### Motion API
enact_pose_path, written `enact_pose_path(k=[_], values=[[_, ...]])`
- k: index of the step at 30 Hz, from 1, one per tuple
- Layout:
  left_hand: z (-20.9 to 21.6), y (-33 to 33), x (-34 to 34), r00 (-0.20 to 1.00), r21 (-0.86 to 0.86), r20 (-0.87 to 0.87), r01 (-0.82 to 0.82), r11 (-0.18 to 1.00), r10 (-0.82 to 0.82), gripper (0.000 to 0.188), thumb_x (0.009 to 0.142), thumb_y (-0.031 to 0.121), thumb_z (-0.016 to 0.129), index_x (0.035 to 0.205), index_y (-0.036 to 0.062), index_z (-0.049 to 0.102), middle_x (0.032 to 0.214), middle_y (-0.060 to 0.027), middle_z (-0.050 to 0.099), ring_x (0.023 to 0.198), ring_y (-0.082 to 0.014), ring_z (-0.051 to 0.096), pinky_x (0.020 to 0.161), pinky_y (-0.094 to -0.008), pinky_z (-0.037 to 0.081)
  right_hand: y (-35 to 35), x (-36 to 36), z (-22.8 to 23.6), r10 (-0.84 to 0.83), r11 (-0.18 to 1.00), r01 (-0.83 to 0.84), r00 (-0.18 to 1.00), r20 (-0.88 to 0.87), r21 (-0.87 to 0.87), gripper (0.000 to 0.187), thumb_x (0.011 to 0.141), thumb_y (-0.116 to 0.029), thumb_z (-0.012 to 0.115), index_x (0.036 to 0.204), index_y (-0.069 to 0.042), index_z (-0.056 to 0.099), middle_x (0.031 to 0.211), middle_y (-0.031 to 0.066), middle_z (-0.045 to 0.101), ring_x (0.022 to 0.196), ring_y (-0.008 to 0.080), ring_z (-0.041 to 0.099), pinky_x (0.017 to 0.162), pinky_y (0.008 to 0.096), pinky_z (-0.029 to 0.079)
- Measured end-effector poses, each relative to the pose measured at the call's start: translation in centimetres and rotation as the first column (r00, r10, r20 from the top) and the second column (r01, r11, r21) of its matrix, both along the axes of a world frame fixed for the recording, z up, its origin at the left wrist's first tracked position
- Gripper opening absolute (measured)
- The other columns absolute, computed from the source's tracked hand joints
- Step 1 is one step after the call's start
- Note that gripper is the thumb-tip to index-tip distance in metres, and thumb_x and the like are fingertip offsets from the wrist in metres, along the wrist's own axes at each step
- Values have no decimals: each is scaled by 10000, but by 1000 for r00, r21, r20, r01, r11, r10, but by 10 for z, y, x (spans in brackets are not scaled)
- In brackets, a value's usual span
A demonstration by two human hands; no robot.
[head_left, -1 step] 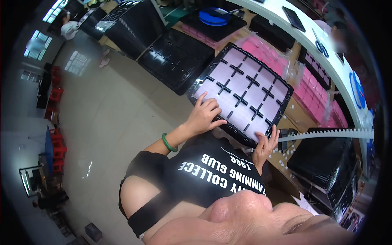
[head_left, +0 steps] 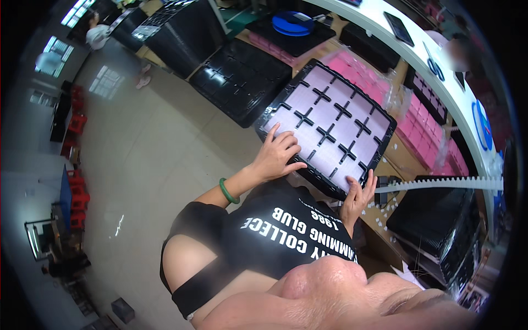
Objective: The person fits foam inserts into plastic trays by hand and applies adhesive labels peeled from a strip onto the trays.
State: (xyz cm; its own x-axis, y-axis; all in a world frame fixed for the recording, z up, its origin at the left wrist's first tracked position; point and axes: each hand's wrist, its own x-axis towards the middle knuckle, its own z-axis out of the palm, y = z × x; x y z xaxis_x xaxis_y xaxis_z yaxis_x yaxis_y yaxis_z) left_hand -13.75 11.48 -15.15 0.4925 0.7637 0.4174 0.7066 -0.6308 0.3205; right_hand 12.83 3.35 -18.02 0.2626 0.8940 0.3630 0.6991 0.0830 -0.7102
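Observation:
A black plastic tray [head_left: 330, 124] lies before me, with raised cross-shaped dividers and pale lilac sheet material in its sections. My left hand [head_left: 279, 149] rests on its near left side, fingers spread over the lilac surface and thumb stretched along the near rim. At the near right corner, my right hand [head_left: 358, 197] grips the tray, its thumb on the lilac surface and its fingers along the outer rim. A green bangle [head_left: 228, 191] circles my left wrist. What lies under the tray is mostly hidden.
Pink trays [head_left: 421, 129] in clear plastic line the bench beyond. Stacks of black trays [head_left: 184, 36] stand at the far left, another black stack [head_left: 426, 212] at the right. A white shelf [head_left: 379, 22] holds a phone [head_left: 399, 28] and scissors [head_left: 433, 63]. A ridged white strip [head_left: 440, 183] extends rightward.
The view has shifted very slightly. Both hands stay in the same places on the tray.

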Motion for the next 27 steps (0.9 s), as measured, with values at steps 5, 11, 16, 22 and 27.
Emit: enact_pose_path(k=[5,11,16,22,27], values=[[-16,12,-15,973,-82,213,-70,994,86,409,825,450,657,971,70,623,1087,-98,555,1142,-255,511,1098,-549,206,6,19,-19,-50,997,47,998,42,58,166,873,-128,626,1021,-60,657,1414,181,419,1359,368,290,1106,455,205],[-52,58,-50,846,-472,138,-401,785,515,850,705,573,701,1317,33,465,1356,-193,442,1288,-340,410,1080,-523,255,20,32,-21,-28,999,15,963,-267,-49,773,755,-114,743,1421,-57,357,1466,199,321,1374,329,277,1130,424,178],[-48,74,-63,907,-641,139,-223,734,397,833,699,466,736,1338,18,446,1284,-242,510,1213,-349,497,1015,-398,398,14,37,-22,-20,982,-78,860,-509,-170,913,692,-64,759,1458,-28,265,1484,194,300,1374,302,282,1133,375,178],[-69,118,-95,953,-741,258,89,666,160,813,682,308,763,1325,-62,429,1231,-192,563,1097,-246,569,926,-315,472,30,56,-29,107,957,-247,792,-601,-155,947,655,-12,698,1477,-28,228,1517,165,250,1407,275,220,1140,351,163],[-37,137,-75,886,-788,251,-47,614,390,868,774,491,730,1350,-73,408,1267,-268,537,1146,-308,560,944,-362,462,59,69,-11,-47,985,-61,801,-597,-160,828,742,-157,708,1454,-33,304,1497,189,295,1410,288,234,1121,369,219]])
